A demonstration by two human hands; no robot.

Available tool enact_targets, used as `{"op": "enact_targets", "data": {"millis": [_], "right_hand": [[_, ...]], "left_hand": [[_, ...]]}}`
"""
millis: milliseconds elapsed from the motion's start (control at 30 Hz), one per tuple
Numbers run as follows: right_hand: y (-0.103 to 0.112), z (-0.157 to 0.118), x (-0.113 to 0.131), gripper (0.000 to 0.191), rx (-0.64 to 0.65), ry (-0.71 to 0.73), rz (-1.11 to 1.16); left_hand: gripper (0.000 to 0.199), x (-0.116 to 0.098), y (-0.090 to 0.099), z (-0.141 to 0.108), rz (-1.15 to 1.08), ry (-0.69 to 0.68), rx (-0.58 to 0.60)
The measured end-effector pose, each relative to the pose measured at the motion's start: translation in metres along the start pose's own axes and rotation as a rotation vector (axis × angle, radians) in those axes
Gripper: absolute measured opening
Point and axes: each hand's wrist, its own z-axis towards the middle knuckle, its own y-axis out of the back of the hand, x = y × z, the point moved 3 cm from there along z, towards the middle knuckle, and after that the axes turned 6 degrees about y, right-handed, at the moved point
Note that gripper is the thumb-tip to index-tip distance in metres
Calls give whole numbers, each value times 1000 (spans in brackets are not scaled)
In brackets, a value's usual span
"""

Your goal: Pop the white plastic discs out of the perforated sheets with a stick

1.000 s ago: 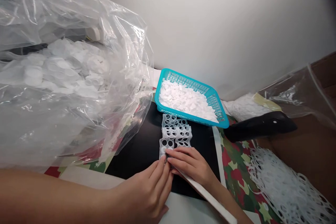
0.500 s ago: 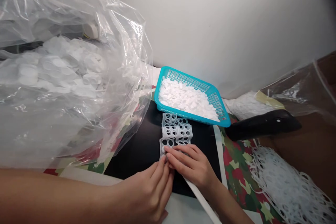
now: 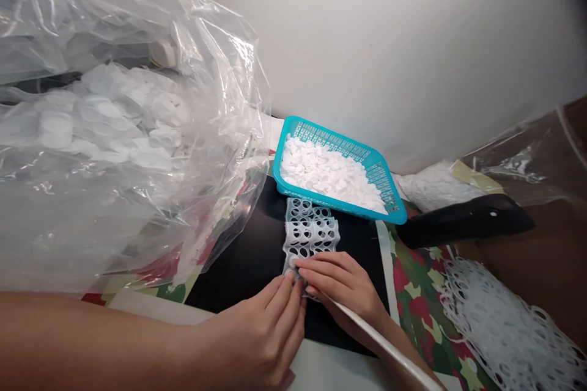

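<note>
A translucent white plastic sheet (image 3: 302, 233) with rows of round holes lies in wavy folds on a black mat (image 3: 243, 250). At its near end, the thumb and fingers of my left hand (image 3: 268, 327) are pressed together on the sheet. My right hand (image 3: 343, 284) is closed over the same end, its fingertips meeting the left ones. A small pale round piece (image 3: 292, 263) shows by the fingertips. From beneath my right fingers a narrow white strip (image 3: 389, 348) slants across the wrist toward the lower right. What the fingertips pinch is partly hidden.
A turquoise basket (image 3: 397, 215) of small white pieces stands behind the sheet. To the left bulges a large clear bag (image 3: 220, 195) with white discs inside. On the right are a black handle-like object (image 3: 468, 220) and a heap of holed plastic strips (image 3: 513, 324) on camouflage-patterned cloth (image 3: 419, 299).
The white strip has swung to the right and now crosses my right wrist. Both hands stay at the sheet's near end, with the right fingers shifted slightly right. The view has shifted a little.
</note>
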Motion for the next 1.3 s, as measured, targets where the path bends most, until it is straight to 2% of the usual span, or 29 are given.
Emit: {"op": "enact_targets", "data": {"millis": [200,500,700,867,967,1067,1233,1300], "right_hand": [[1,-3,0,23,2,-8,81],[-3,3,1,20,52,28,-19],[-8,0,7,20,70,100,-165],[-3,-2,5,27,-16,48,-180],[2,-5,2,38,-118,-19,-161],[7,-6,4,43,-206,-17,-142],[18,-7,3,47,-278,-170,-117],[19,-6,3,43,-241,-172,-46]], "left_hand": [[46,0,-2,0,2,9,-1],[45,0,0,0,22,1,-11],[43,0,-2,2,-7,-12,-9],[44,1,0,2,2,-30,-28],[44,1,0,1,24,-32,-19],[45,1,0,1,35,-28,-15],[45,1,-1,1,30,-26,-20],[45,1,-1,1,33,-24,-14]]}}
